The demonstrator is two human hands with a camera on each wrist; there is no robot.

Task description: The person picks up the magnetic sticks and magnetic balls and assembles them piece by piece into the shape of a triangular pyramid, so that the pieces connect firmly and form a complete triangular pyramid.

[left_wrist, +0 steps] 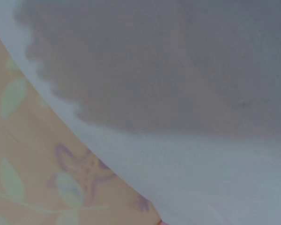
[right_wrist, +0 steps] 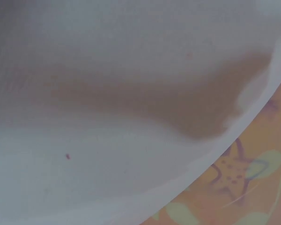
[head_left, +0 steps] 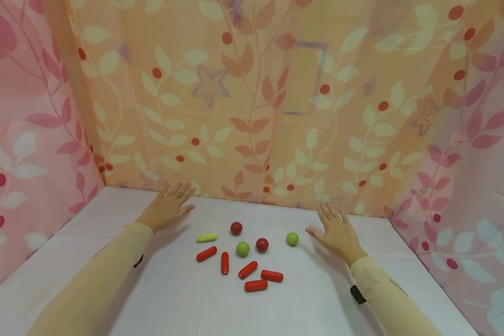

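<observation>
Fingers spread and holding nothing, my left hand (head_left: pixel 168 206) hovers over the far left of the white table (head_left: pixel 172 298). My right hand (head_left: pixel 337 233) is likewise spread out on the far right, its thumb towards a green ball (head_left: pixel 292 239). Between the hands lie another green ball (head_left: pixel 242 248), a red ball (head_left: pixel 236 228) and a second red ball (head_left: pixel 262 244). A yellow-green ribbed stick (head_left: pixel 207 238) lies nearest the left hand. Several short red sticks, among them one on the left (head_left: pixel 206 254) and one in front (head_left: pixel 256 285), lie scattered closer to me.
A patterned orange curtain (head_left: pixel 252 102) stands along the table's back edge. Pink leaf-print cloth walls rise on the left (head_left: pixel 21 140) and the right (head_left: pixel 479 163). Both wrist views show the white tabletop with a hand's shadow (left_wrist: pixel 131 84) and the curtain's bottom edge.
</observation>
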